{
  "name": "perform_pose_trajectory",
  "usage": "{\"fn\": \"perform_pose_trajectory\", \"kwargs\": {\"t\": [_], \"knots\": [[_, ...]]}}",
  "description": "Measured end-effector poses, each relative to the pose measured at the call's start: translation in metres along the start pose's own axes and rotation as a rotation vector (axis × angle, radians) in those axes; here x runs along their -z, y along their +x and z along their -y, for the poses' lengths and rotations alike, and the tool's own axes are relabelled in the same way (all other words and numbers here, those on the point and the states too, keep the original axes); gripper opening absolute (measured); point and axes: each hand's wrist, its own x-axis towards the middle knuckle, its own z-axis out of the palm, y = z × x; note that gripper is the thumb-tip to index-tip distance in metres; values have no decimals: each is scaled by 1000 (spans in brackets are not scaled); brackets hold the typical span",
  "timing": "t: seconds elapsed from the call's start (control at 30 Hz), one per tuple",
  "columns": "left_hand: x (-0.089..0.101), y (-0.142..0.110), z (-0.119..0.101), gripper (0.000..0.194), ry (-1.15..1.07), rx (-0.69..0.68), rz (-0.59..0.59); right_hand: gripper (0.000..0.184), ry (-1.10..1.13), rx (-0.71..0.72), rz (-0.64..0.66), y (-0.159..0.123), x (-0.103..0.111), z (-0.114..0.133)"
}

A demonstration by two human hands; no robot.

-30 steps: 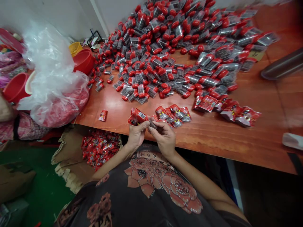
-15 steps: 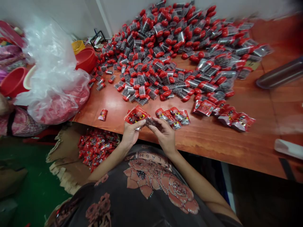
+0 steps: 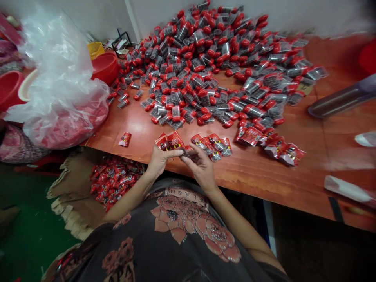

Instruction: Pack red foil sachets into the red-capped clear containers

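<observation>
Left hand (image 3: 160, 160) closed on glossy red foil packet (image 3: 170, 141) | right hand (image 3: 201, 166) pinching small dark item (image 3: 188, 152) | far: large heap of red-capped clear plastic tubes (image 3: 190, 74) | near right: small scattered group of red foil packets (image 3: 264, 147)

At 6 o'clock, a dark grey short-sleeved T-shirt (image 3: 164, 239) carries a large pink rose print (image 3: 188, 225) studded with silver beads beneath the lettering FLASH (image 3: 185, 192); the left hand (image 3: 160, 162) and right hand (image 3: 199, 166) are bare.

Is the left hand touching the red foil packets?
Touching: the head view shows the left hand gripping the red foil packets between thumb and fingers.
</observation>
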Motion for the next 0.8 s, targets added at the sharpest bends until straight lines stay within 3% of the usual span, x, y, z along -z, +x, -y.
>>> {"fn": "perform_pose_trajectory", "kwargs": {"t": [0.13,0.33,0.43,0.53,0.63,0.8], "knots": [[-5,-3,4,29,-47,18,-30,39,-21,-2,-33,-2,-2,-3],[-14,-8,16,31,-117,-25,-148,25,228,-167,-170,-1,-12,-4],[-17,-10,18,27,-105,-43,-172,32,252,-195,-157,0,-13,-4],[-18,-13,18,27,-84,-24,-112,43,218,-179,-125,-2,-10,-8],[-18,-15,17,27,-73,-12,-62,42,185,-165,-93,-5,-7,-12],[-14,-10,17,29,-145,-7,-134,42,198,-203,-62,-3,-7,-9]]}}
